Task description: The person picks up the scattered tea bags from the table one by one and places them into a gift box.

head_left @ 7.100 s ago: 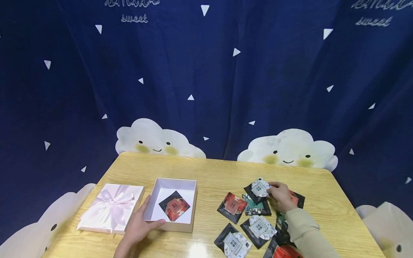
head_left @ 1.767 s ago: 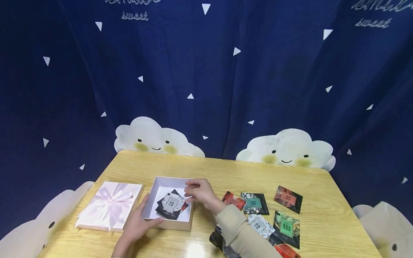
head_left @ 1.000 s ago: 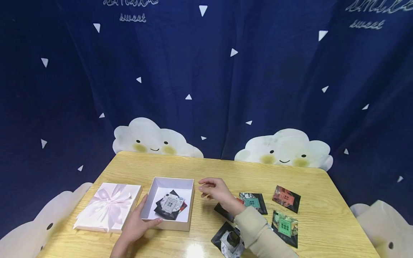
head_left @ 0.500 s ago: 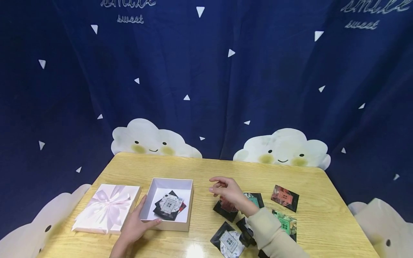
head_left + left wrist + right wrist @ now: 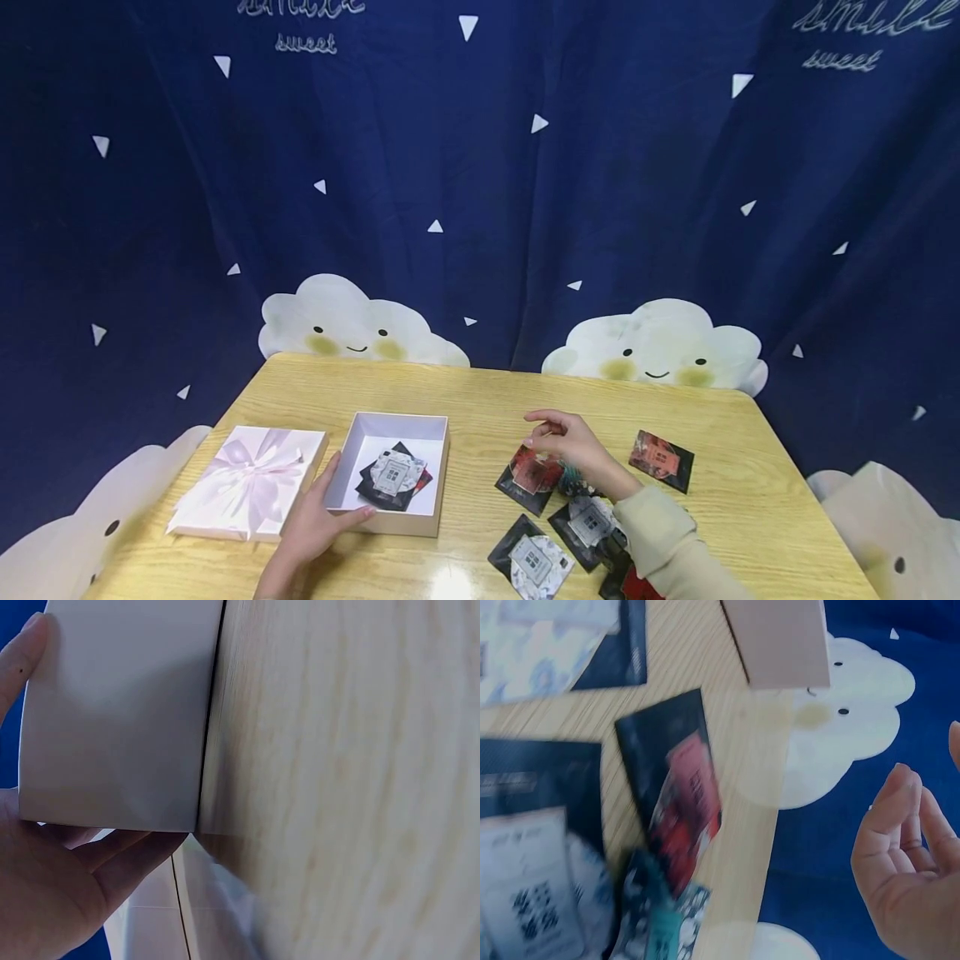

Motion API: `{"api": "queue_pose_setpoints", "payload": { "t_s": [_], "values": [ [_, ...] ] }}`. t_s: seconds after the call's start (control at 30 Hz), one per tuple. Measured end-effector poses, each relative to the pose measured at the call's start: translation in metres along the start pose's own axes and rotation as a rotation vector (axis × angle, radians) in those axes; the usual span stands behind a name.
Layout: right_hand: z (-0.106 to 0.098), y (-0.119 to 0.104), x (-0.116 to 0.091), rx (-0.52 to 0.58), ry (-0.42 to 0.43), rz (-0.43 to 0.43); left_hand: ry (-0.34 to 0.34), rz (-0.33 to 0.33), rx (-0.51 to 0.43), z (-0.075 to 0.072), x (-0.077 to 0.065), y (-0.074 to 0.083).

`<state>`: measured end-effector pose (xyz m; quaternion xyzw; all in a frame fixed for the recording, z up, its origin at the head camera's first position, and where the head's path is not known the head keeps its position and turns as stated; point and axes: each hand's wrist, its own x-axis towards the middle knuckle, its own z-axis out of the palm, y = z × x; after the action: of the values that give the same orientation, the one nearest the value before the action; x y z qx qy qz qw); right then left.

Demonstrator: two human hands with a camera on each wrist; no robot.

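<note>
A floral white-and-black packet (image 5: pixel 395 472) lies uppermost on other dark packets inside the pale box (image 5: pixel 408 523). At the box's near-left corner, the left hand (image 5: pixel 313 523) grips it between thumb and fingers. The right hand (image 5: pixel 573 443) hovers over loose packets beside a red-and-black packet (image 5: pixel 528 482), its fingers loosely curled, holding nothing. A bow-topped lid (image 5: pixel 251 487) sits left of the box on the wooden tabletop (image 5: pixel 480 400), before a navy curtain (image 5: pixel 480 192).

We spread our left hand (image 5: pixel 318 527), thumb well apart from the fingers. Our right hand (image 5: pixel 576 446) hovers with loosely bent fingers, its sleeved forearm (image 5: pixel 667 537) slanting forward.
</note>
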<state>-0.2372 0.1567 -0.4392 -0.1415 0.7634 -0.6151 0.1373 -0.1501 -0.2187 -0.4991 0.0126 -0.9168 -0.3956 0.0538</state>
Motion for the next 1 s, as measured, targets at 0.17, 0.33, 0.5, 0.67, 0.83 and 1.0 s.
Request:
{"api": "queue_pose_setpoints", "payload": {
  "t_s": [0.17, 0.33, 0.5, 0.67, 0.83, 1.0],
  "values": [
    [-0.013, 0.005, -0.005, -0.025, 0.032, 0.021, -0.002, 0.002, -0.002, 0.0, 0.001, -0.001],
    [-0.026, 0.01, -0.012, -0.059, 0.06, 0.067, -0.001, 0.003, 0.001, 0.0, 0.0, 0.0],
    [-0.044, 0.023, -0.015, -0.048, 0.111, 0.097, -0.004, -0.006, -0.007, 0.001, -0.001, 0.0],
    [-0.062, 0.03, -0.021, -0.063, 0.169, 0.107, 0.003, -0.001, -0.017, 0.001, -0.001, 0.0],
    [-0.082, 0.036, -0.03, -0.106, 0.196, 0.115, 0.003, -0.004, -0.016, 0.001, -0.001, 0.0],
    [-0.102, 0.043, -0.037, -0.14, 0.24, 0.103, 0.001, -0.009, -0.02, 0.0, 0.0, 0.001]
  ]
}}
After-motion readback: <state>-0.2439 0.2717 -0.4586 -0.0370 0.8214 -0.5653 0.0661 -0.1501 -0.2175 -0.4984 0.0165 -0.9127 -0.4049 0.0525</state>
